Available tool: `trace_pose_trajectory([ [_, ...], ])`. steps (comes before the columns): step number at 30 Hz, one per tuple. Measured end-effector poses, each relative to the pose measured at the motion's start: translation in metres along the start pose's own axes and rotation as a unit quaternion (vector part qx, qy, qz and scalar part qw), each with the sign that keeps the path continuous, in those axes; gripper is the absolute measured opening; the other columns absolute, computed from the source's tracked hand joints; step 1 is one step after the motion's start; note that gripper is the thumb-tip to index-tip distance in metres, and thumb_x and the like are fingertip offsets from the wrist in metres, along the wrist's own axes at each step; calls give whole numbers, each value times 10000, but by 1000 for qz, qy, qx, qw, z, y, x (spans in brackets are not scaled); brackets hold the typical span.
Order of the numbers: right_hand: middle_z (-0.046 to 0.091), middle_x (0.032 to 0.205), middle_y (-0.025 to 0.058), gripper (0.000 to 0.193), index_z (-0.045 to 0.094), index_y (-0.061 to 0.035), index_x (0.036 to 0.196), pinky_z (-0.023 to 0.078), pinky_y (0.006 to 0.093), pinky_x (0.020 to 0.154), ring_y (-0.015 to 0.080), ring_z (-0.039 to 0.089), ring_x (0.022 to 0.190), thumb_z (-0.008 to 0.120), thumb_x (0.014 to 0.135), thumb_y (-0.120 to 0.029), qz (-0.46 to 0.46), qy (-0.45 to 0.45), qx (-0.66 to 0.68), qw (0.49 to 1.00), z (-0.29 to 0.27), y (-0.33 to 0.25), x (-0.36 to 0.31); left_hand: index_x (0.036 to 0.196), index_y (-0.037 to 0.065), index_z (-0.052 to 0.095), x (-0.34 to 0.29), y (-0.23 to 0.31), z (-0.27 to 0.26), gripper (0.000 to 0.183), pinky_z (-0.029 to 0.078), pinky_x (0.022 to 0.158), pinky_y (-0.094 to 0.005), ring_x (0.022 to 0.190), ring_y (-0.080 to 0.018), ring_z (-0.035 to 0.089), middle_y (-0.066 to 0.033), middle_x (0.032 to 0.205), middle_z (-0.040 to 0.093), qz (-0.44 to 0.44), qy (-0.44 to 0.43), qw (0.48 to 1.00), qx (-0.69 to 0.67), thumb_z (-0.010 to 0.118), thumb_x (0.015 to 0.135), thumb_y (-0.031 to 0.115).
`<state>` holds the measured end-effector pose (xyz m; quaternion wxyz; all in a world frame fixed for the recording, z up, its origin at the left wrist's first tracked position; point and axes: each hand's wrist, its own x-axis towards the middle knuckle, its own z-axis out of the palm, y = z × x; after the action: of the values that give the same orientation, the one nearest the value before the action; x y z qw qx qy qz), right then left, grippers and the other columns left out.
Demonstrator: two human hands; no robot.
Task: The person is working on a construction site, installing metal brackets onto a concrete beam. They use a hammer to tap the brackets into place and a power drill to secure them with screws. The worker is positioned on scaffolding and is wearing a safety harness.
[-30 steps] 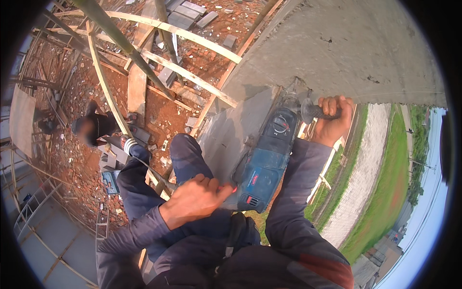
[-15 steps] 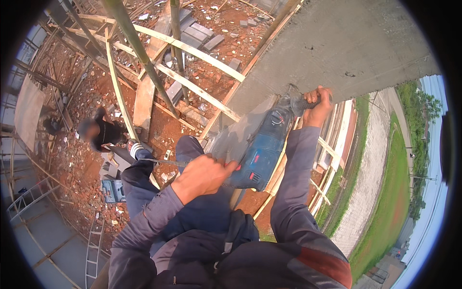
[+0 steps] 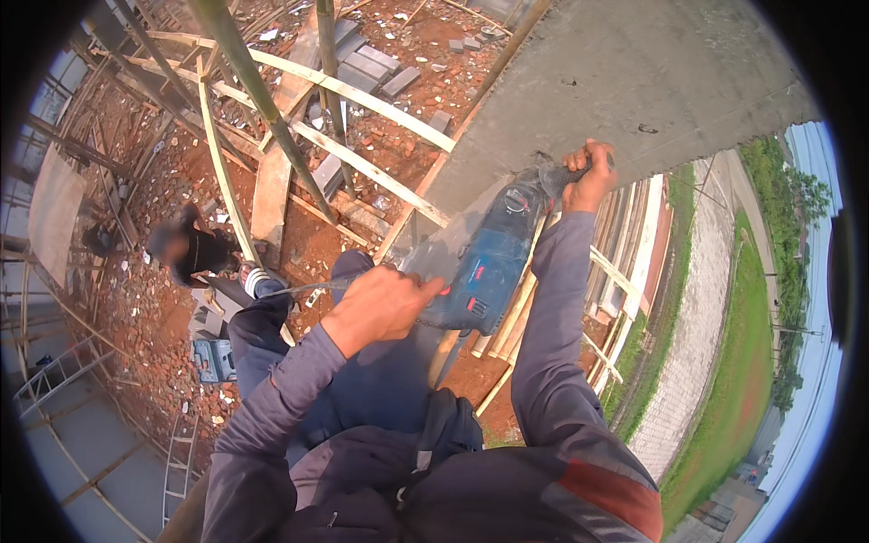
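Observation:
A blue and black rotary hammer drill [image 3: 491, 262] lies across the view before my body, its front end toward the grey concrete slab [image 3: 670, 81]. My left hand [image 3: 385, 308] is wrapped round its rear handle, the thumb by a red button. From that handle a dark cable [image 3: 312, 288] runs off to the left. My right hand [image 3: 593, 176] grips the black side handle [image 3: 572, 170] near the front. Around the drill's tip the concrete looks chipped; the bit itself is hidden.
Bamboo poles [image 3: 262, 100] and pale timber strips [image 3: 362, 95] stand at the left over rubble far below. A person [image 3: 195, 249] in dark clothes is down there, near a blue case [image 3: 214, 360]. A ladder [image 3: 179, 462] leans lower left. Stacked planks [image 3: 625, 244] lie right, beside a paved path [image 3: 692, 335].
The front of the drill and my right hand have shifted slightly up and to the left in view. Both hands keep their hold.

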<state>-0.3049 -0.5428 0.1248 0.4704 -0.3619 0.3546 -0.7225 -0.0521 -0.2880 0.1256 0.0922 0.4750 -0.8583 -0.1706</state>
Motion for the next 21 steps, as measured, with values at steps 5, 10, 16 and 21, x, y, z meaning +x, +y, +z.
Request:
trace_pose_trajectory([
  [5, 429, 613, 47, 113, 511, -32, 749, 347, 323, 477, 142, 389, 495, 587, 832, -20, -5, -1, 21, 1000, 1, 2, -9, 1110, 118, 576, -13, -18, -17, 415, 505, 545, -413, 675, -318, 666, -94, 743, 637, -8, -42, 997, 70, 637, 700, 88],
  [10, 435, 602, 52, 97, 506, -42, 744, 352, 329, 473, 148, 389, 491, 571, 813, -18, -30, 18, 45, 998, 4, 4, -11, 1126, 117, 564, -7, -27, -40, 410, 510, 580, -415, 689, -321, 669, -84, 783, 647, -17, -70, 992, 104, 657, 726, 119],
  [16, 423, 586, 54, 107, 492, -51, 723, 366, 336, 483, 144, 376, 488, 554, 807, -28, -43, 49, 52, 997, 5, 8, -9, 1091, 111, 579, 0, -30, -42, 315, 508, 580, -415, 682, -310, 665, -86, 767, 632, -10, -59, 989, 133, 632, 781, 133],
  [21, 422, 608, 44, 114, 485, -57, 726, 374, 322, 496, 139, 376, 489, 566, 800, -30, -47, 43, 47, 997, 9, -2, -17, 1028, 106, 603, -8, -18, -40, 221, 505, 593, -388, 702, -282, 669, -110, 790, 630, -2, -9, 992, 123, 602, 807, 123],
])
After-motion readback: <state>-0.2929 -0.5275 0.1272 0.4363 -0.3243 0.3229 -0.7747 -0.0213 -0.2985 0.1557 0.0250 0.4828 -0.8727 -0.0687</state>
